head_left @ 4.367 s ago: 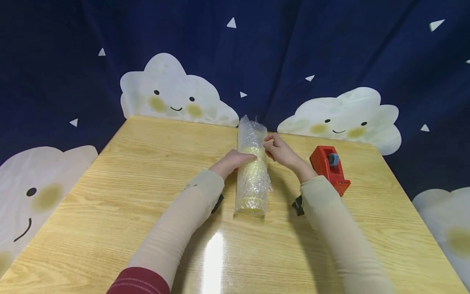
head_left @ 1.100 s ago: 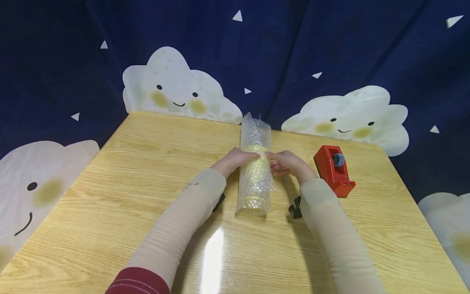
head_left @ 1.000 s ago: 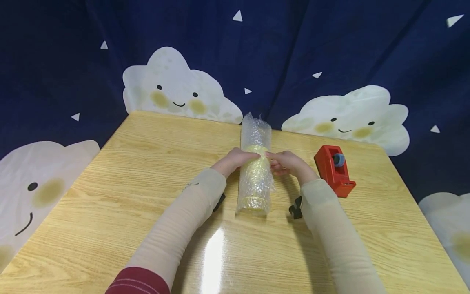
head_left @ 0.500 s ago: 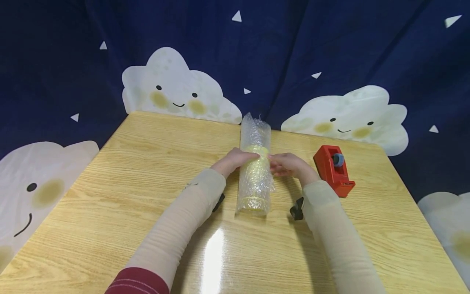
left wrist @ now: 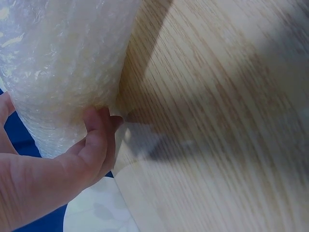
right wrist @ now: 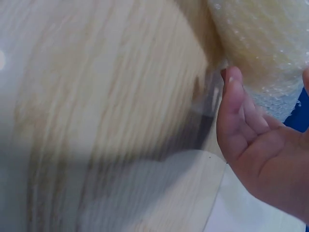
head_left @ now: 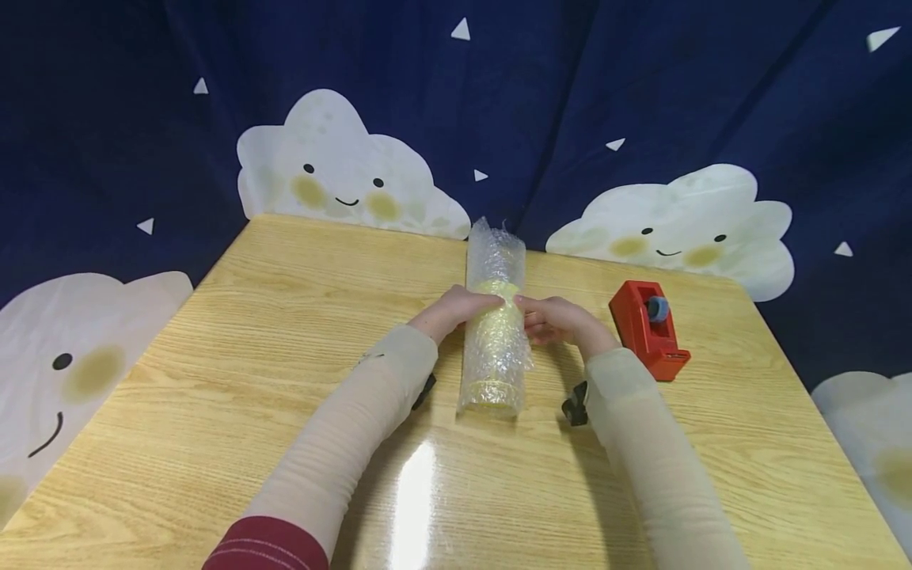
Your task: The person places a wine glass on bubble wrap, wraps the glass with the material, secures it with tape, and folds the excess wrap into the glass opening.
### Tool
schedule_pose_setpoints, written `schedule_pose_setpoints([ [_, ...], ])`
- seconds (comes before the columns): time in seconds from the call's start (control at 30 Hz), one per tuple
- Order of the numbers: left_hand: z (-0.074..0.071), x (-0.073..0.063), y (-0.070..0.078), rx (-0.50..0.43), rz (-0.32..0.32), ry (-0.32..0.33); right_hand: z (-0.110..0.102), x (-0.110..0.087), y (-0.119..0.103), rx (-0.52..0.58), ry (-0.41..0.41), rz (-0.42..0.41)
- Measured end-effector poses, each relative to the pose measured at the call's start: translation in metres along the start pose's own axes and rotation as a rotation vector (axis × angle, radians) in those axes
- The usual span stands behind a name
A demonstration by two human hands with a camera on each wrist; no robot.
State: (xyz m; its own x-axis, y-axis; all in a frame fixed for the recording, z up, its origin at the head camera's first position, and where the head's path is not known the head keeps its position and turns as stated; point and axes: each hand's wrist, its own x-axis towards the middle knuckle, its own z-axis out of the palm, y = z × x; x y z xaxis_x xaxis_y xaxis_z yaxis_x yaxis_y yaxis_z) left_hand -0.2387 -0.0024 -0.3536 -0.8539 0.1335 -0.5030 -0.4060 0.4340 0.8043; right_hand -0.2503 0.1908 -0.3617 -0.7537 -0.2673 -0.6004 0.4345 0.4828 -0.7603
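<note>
A yellowish cylinder wrapped in clear bubble wrap [head_left: 492,356] lies lengthwise on the table, its far end close to the back edge. The left hand [head_left: 457,307] grips it from the left, thumb across the top and curled fingers against its side in the left wrist view. From the right, the right hand [head_left: 559,315] holds the same bubble-wrapped cylinder, thumb tip on the top and bent fingers [right wrist: 234,106] low along its side. What is inside the wrap cannot be made out clearly.
A red tape dispenser [head_left: 647,328] with a small bluish roll [head_left: 657,309] stands on the wooden table [head_left: 285,332], right of the right hand. Behind the table hangs a dark blue curtain [head_left: 399,63] with smiling clouds.
Earlier the right hand was raised at the cylinder's upper right side; it has come down onto the wrap. Its thumb slid to the edge and back on top. The left hand has kept its grip.
</note>
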Motion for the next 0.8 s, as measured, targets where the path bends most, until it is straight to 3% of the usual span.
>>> schedule_pose_setpoints([
  [0.23,0.000,-0.002,0.000,-0.006,0.020,0.004,0.002,-0.002,0.004,0.023,-0.056,0.003],
  [0.5,-0.005,-0.007,-0.003,-0.017,0.055,-0.117,0.007,-0.012,0.003,0.057,0.005,-0.018],
  [0.6,-0.007,-0.013,0.000,0.034,0.081,-0.109,0.006,-0.017,0.002,0.067,0.015,-0.054],
  [0.8,-0.005,-0.021,0.011,0.021,0.186,-0.090,0.000,-0.031,-0.002,0.107,0.061,-0.157],
])
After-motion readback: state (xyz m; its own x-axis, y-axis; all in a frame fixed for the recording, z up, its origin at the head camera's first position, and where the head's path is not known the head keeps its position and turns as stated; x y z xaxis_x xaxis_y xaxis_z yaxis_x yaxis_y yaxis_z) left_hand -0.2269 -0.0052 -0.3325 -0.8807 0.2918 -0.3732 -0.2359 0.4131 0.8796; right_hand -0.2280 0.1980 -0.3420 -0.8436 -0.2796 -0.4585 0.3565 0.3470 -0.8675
